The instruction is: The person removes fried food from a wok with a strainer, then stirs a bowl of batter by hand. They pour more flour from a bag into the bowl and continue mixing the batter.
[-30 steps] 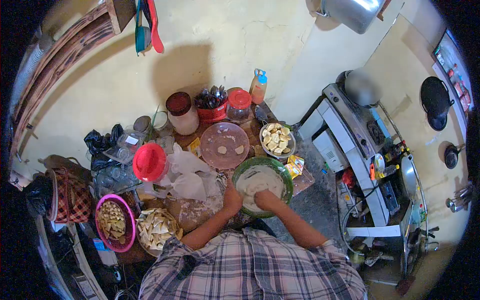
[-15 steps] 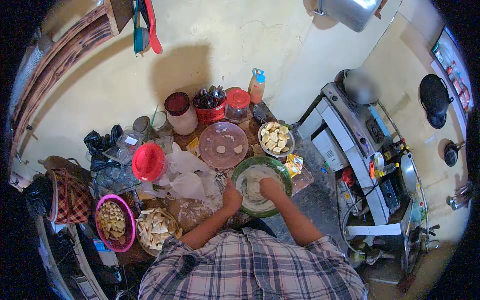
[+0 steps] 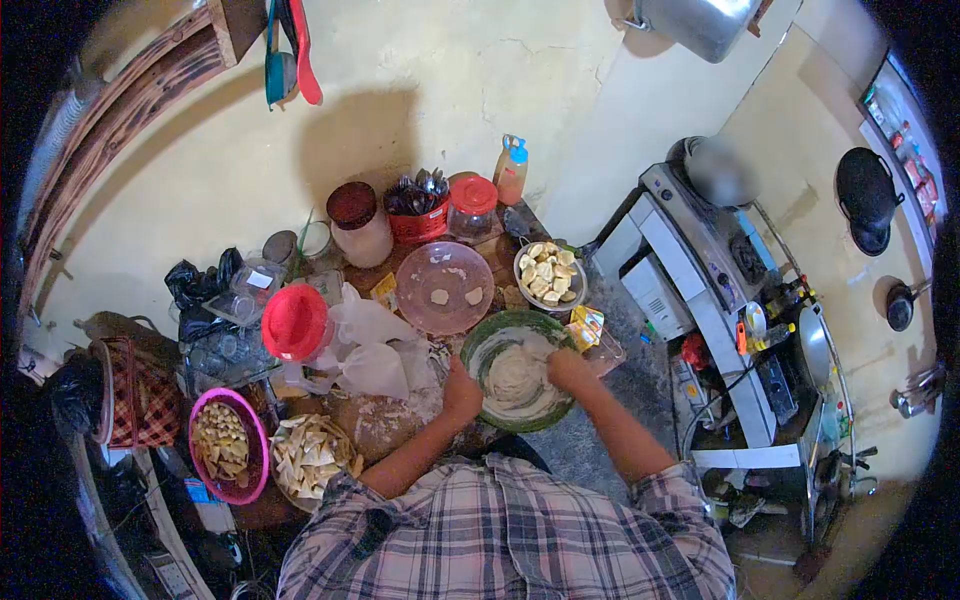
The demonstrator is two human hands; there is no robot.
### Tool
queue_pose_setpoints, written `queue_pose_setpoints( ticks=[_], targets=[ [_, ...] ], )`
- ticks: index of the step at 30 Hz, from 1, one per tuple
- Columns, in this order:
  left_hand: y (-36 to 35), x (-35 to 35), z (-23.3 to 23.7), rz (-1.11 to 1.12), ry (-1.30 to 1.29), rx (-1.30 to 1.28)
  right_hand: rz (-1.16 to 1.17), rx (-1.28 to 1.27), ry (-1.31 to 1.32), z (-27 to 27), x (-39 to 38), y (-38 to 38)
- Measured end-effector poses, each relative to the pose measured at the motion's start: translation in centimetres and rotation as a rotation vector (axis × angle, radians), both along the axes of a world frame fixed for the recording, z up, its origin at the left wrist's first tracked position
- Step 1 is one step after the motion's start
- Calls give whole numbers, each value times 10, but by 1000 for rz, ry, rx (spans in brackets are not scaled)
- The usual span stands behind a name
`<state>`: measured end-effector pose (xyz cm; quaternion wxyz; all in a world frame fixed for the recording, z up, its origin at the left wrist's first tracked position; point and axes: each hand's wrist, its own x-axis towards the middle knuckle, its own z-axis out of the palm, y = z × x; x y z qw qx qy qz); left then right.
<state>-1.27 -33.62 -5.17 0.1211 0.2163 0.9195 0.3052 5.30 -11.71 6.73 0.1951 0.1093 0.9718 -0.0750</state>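
Observation:
A green bowl [image 3: 515, 318] holds a pale, thick batter [image 3: 514, 377] and stands at the near edge of the table. My left hand [image 3: 461, 393] is closed on the bowl's left rim, thumb uppermost. Over the right side of the bowl, my right hand [image 3: 570, 371] is closed in a fist; what it grips is too blurred to make out. Beyond the bowl sits a clear pinkish plastic basin [image 3: 445, 262] with two small pale pieces in it. A bowl of pale cut pieces [image 3: 549, 275] stands behind and to the right.
White plastic bags [image 3: 370, 345] and a red-lidded container [image 3: 295, 322] lie to the left. Nearer are a pink basket [image 3: 264, 455] and a tray of cut pale pieces [image 3: 308, 455]. Jars [image 3: 361, 235] line the wall; a yellow packet [image 3: 586, 327] is beside the bowl. A stove [image 3: 700, 240] stands right.
My right hand has moved from the middle of the bowl to its right side, uncovering more batter. My left hand stays at the left rim.

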Motion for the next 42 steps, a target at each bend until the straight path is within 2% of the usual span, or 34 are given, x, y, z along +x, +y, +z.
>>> queue_pose_setpoints(
  ticks=[2,5,7,8,11,13,14,16,17,21,23,29,32,35,36,38,40,42],
  targets=[
    [0,6,66,183,-152,328,18,-39,72,-4,0,-13],
    [0,10,73,215,-87,227,44,-27,-78,35,8,-26],
    [0,9,83,182,-112,187,93,113,-177,86,6,-28],
    [0,8,86,157,-137,147,92,115,-175,87,3,-22],
    [2,9,68,181,-51,212,55,234,-153,79,-4,-9],
    [1,10,77,177,-81,208,-36,343,82,64,-10,-5],
    [0,10,84,174,-108,204,-35,343,81,49,-12,-1],
    [-1,10,90,165,-109,188,117,472,259,22,-11,6],
    [-2,10,92,156,-109,172,120,470,259,16,-6,7],
    [2,14,59,248,54,255,83,394,41,35,19,-6],
    [5,14,37,288,314,312,84,397,-20,50,32,-16],
    [2,15,66,278,89,370,91,128,-73,41,44,-50],
    [2,16,63,278,111,301,222,15,-84,36,34,-66],
    [5,16,39,292,237,282,126,-79,-80,12,18,-74],
    [4,15,44,292,238,281,68,-133,-51,-2,12,-71],
    [1,14,60,265,84,277,9,-187,-21,-16,5,-64],
    [2,13,55,270,98,258,184,-296,121,-21,2,-46],
    [2,12,53,273,112,241,226,-202,164,-40,1,-25]
  ],
)
